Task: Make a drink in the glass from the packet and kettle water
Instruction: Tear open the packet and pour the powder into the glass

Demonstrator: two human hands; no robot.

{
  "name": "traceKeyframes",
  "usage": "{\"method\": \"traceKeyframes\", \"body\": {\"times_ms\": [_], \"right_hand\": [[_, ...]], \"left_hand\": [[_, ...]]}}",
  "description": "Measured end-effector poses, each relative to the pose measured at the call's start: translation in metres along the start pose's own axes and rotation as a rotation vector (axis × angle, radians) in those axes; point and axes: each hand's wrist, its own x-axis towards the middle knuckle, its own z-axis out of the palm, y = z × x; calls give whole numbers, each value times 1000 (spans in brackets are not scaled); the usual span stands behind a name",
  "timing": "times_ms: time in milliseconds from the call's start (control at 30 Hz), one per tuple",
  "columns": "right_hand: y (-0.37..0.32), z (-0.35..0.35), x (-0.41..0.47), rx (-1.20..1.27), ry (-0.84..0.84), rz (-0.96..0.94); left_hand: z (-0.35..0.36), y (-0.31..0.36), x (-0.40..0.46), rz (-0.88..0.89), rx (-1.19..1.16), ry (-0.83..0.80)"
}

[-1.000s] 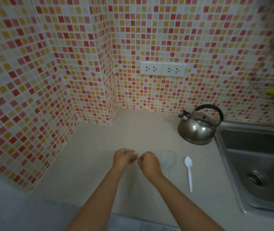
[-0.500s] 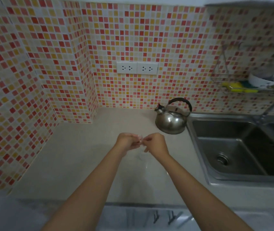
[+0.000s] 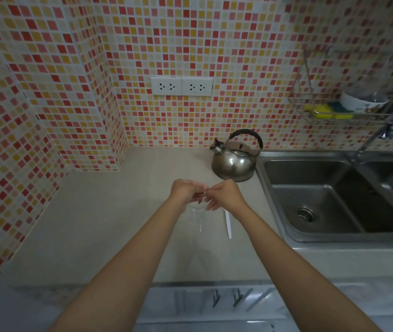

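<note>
Both hands meet fingertip to fingertip above the counter (image 3: pixel 94 212), the left hand (image 3: pixel 185 191) and right hand (image 3: pixel 224 195) pinching something small between them, presumably the packet, too hidden to tell. Directly beneath stands the clear glass (image 3: pixel 196 215), a white spoon (image 3: pixel 227 224) just beside it. The steel kettle (image 3: pixel 235 161) sits behind, next to the sink (image 3: pixel 334 200).
</note>
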Motion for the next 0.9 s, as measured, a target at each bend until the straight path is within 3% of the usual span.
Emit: {"method": "traceKeyframes", "body": {"times_ms": [233,467,767,900], "right_hand": [[-11,0,3,98,-95,6],[-16,10,14,148,23,35],[-21,12,21,41,67,23],[-22,13,19,-118,31,37]], "left_hand": [[-11,-2,9,52,-55,-23],[-12,2,15,110,-43,5],[-17,15,13,144,125,3],[-16,18,12,149,289,20]]}}
